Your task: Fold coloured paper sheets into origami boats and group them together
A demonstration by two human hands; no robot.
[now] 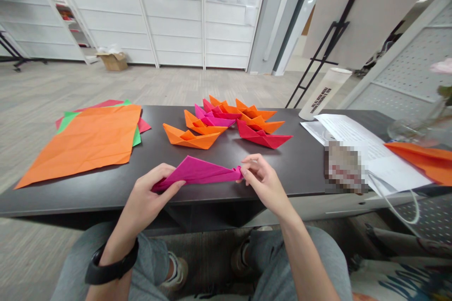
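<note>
A magenta piece of folded paper point(203, 170) is held above the front part of the dark table. My left hand point(151, 193) grips its wide left end, thumb in front and fingers behind. At the narrow, crumpled right end, my right hand point(259, 178) pinches the tip between thumb and fingers. Just beyond, several folded paper boats stand in two slanting rows; the nearest are an orange boat point(192, 137) and a red boat point(263, 136). Among those on the left is a magenta boat point(215, 116).
Orange, green and red sheets lie stacked point(88, 136) at the left of the dark table point(151, 150). To the right are printed papers point(374, 146), a blurred-out item point(344, 168), a white cylinder point(325, 93), a white cable point(406, 220) and orange paper point(423, 162) near a glass vase.
</note>
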